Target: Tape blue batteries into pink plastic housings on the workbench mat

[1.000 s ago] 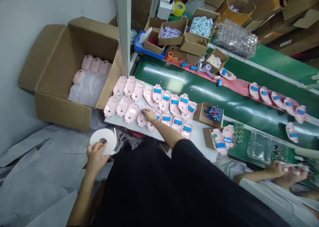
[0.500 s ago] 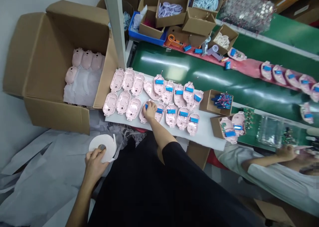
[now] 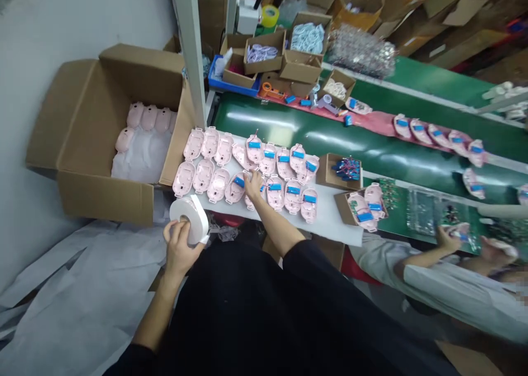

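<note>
A white board (image 3: 334, 214) bears two rows of open pink shells (image 3: 183, 179), near and far; those toward the right hold blue blocks (image 3: 293, 190). A cardboard box (image 3: 329, 172) stands by its far right edge.

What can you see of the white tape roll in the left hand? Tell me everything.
The thick, round white tape roll looks papery or foamy; I cannot tell which. Its flat side has a central hole, and a loose end seems to show at the lower right. It is tilted, showing both flat side and outer rim. The left hand holds it, fingers at the hole, near the closest left corner of the flat white tabletop.
</note>
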Available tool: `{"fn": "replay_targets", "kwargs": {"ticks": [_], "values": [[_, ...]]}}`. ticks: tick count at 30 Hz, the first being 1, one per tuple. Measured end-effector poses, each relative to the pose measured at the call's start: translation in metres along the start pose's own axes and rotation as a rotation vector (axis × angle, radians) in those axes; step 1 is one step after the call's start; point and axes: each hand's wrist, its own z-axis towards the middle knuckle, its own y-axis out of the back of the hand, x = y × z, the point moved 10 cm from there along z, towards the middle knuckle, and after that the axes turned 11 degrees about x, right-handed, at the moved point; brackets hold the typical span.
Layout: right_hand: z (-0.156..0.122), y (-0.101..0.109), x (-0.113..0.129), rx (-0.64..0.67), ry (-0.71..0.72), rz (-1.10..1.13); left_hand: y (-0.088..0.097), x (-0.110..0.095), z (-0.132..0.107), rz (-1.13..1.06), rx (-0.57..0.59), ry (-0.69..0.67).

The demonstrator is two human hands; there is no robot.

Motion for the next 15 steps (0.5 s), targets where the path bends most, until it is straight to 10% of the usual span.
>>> {"fn": "replay_targets", "kwargs": {"ticks": [7, 11, 15], "values": [[-0.189, -0.039, 0.052, 1.047, 0.255, 0.560, -0.021, -0.057, 0.051, -0.007, -0.028, -0.121], [-0.212, 0.004, 0.028, 0.908, 0.259, 0.405, -0.035, -0.055, 0.086, -0.130, -0.096, -0.017], [-0.165, 0.080, -0.034, 0.789, 0.314, 0.113, -0.050, -0.078, 0.119, -0.286, -0.183, 0.134]]}}
